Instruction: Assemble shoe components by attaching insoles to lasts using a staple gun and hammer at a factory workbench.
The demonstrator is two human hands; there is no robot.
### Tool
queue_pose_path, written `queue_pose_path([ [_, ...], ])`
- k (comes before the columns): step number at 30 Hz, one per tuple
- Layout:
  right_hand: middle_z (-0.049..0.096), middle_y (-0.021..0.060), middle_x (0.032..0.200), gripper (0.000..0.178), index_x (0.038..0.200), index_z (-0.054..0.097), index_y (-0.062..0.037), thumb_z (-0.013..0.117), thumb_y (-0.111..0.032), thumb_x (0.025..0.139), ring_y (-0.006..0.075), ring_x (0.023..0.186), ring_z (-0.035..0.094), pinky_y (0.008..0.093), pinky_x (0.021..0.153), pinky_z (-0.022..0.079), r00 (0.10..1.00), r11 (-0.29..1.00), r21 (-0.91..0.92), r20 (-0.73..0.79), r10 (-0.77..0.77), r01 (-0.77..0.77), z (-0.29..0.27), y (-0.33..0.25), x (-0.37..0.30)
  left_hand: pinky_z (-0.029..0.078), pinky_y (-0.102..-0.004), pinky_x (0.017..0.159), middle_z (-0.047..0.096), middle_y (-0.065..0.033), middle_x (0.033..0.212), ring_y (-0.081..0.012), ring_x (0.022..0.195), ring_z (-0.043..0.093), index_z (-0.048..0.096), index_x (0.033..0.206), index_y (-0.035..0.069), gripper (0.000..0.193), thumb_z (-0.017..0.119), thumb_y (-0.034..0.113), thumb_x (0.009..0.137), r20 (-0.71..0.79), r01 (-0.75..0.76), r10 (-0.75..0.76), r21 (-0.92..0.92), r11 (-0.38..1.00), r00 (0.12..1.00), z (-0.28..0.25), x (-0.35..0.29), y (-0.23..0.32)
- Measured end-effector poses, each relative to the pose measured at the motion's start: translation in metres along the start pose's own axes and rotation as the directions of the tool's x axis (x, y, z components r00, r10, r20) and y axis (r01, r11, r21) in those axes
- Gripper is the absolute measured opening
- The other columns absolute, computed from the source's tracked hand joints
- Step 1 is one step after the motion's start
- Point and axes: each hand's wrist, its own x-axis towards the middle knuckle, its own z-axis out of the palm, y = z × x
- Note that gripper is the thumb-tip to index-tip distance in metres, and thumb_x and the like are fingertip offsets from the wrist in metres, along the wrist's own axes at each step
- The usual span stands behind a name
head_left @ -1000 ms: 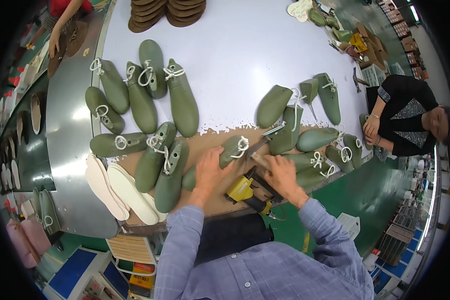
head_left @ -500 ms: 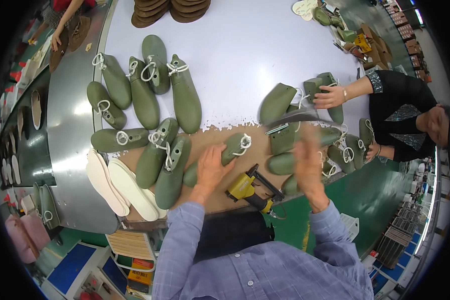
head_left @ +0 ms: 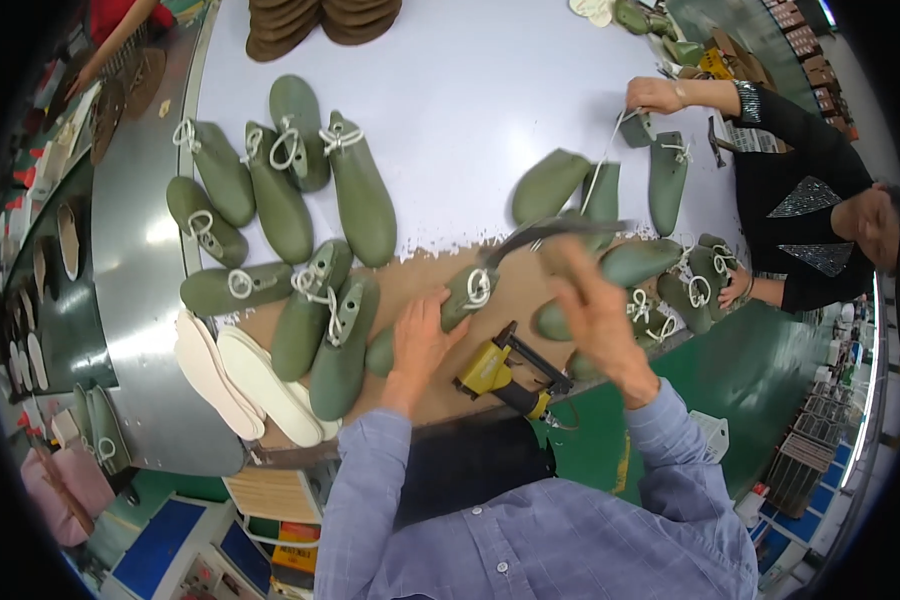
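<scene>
My left hand is closed around a green shoe last lying on the brown board, its white cord loop toward the right. Over the board my right hand grips what looks like a hammer. Motion smears its dark curved head, whose tip is beside the cord end of the last; contact is unclear. Below and right of my left hand lies a yellow and black air stapler. More green lasts with white cords lie left of my left hand, and others lie beyond my right hand.
Pale insoles lie at the board's left end. Brown stacked soles stand at the far edge. At right, a co-worker's hand pulls a white cord on a last. A hammer lies by that person. A metal bench adjoins the left.
My right hand and the blurred hammer have moved left, toward the held last. My left hand keeps its place. The co-worker's upper hand has moved away from me and now holds a cord taut.
</scene>
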Motion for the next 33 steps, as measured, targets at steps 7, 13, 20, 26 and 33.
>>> queue_pose_path([
  [7,0.065,0.0244,0.102,0.049,0.141,0.044,-0.0042,0.057,-0.009,0.094,0.0276,0.081,0.064,0.0317,0.080,0.051,0.986,0.982,-0.187,-0.167,-0.005,-0.027,0.016,0.033,-0.047,0.051,-0.0420,0.082,0.063,-0.0129,0.110,-0.0326,0.098,0.061,0.057,0.108,0.004,0.049,0.081,0.023,0.069,-0.019,-0.042,0.042,-0.011,0.999,0.999,0.001,0.007,0.001],
  [13,0.062,0.0228,0.085,0.050,0.139,0.048,-0.0080,0.060,-0.005,0.091,0.0290,0.069,0.063,0.0346,0.065,0.051,0.928,0.972,0.214,-0.335,0.166,-0.097,-0.001,0.008,-0.027,0.051,-0.0422,0.082,0.063,-0.0130,0.109,-0.0324,0.099,0.061,0.057,0.109,0.005,0.050,0.081,0.024,0.070,-0.001,-0.021,0.021,0.010,1.000,1.000,0.000,0.001,0.010],
  [20,0.066,0.0169,0.118,0.041,0.132,0.055,-0.0045,0.061,-0.006,0.091,0.0280,0.100,0.067,0.0337,0.087,0.052,0.957,0.981,0.001,0.221,0.190,-0.195,0.043,0.006,-0.037,0.051,-0.0421,0.084,0.063,-0.0123,0.109,-0.0315,0.099,0.061,0.058,0.109,0.006,0.050,0.082,0.026,0.070,-0.005,-0.013,0.013,0.008,1.000,1.000,0.004,-0.004,-0.007],
  [26,0.067,0.0180,0.111,0.037,0.127,0.058,-0.0058,0.063,-0.010,0.091,0.0337,0.100,0.064,0.0356,0.087,0.051,0.979,0.973,0.184,-0.124,0.165,-0.140,0.050,0.057,0.004,0.050,-0.0421,0.085,0.063,-0.0121,0.108,-0.0321,0.099,0.061,0.058,0.109,0.006,0.051,0.083,0.027,0.069,0.024,-0.072,0.071,0.074,0.995,0.997,-0.001,0.006,-0.002],
  [33,0.064,0.0196,0.109,0.025,0.111,0.063,-0.0019,0.063,-0.012,0.088,0.0359,0.105,0.060,0.0428,0.091,0.047,0.840,0.955,-0.064,-0.495,0.222,-0.290,-0.001,0.120,-0.012,0.047,-0.0447,0.083,0.061,-0.0164,0.101,-0.0374,0.094,0.059,0.056,0.107,0.003,0.052,0.084,0.024,0.069,-0.075,0.063,-0.053,0.141,0.988,0.996,-0.007,0.057,-0.004],
])
